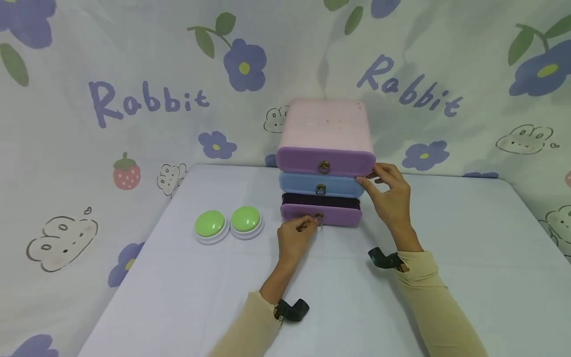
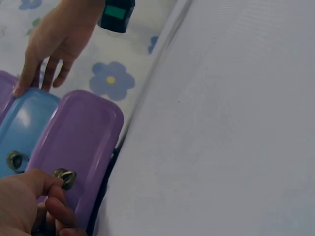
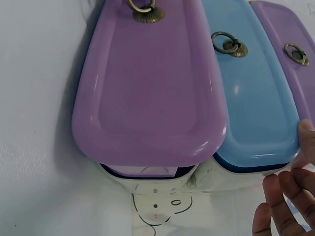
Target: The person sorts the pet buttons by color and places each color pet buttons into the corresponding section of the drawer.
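A small drawer cabinet with a pink top stands on the table. Its fronts are purple, blue and purple from top to bottom. The lowest purple drawer is pulled out a little, showing a dark gap behind its front. My left hand pinches that drawer's brass ring pull between thumb and forefinger. At the cabinet's right side, my right hand holds the edge, its thumb at the corner of the blue drawer and its other fingers along the side. The upper two drawers sit closed.
Two green push buttons with white bases stand side by side left of the cabinet. A white cloth covers the table. Behind it hangs a curtain printed with flowers and rabbits.
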